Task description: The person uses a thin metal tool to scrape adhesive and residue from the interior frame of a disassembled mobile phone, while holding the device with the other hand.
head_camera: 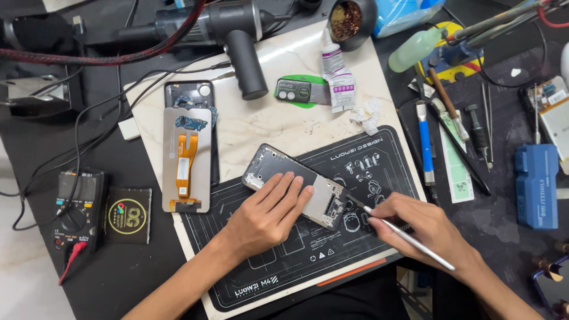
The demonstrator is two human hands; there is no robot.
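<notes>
My left hand [265, 214] lies flat on an opened phone frame [268, 164] that rests tilted on a black work mat [355, 160]; the fingers press its middle. My right hand [428, 228] grips a thin silver tool [409, 238] like a pen. Its dark tip touches the phone frame's lower right end. To the left lies a detached screen panel [186, 160] with an orange flex cable, partly over a dark phone back [189, 93].
A grey hot-air gun [237, 35] lies at the back. A multimeter [80, 204] sits at the left, a glue bottle [332, 56] behind. Screwdrivers [425, 145], tweezers [487, 112] and a blue box [536, 184] crowd the right. Cables cross the left side.
</notes>
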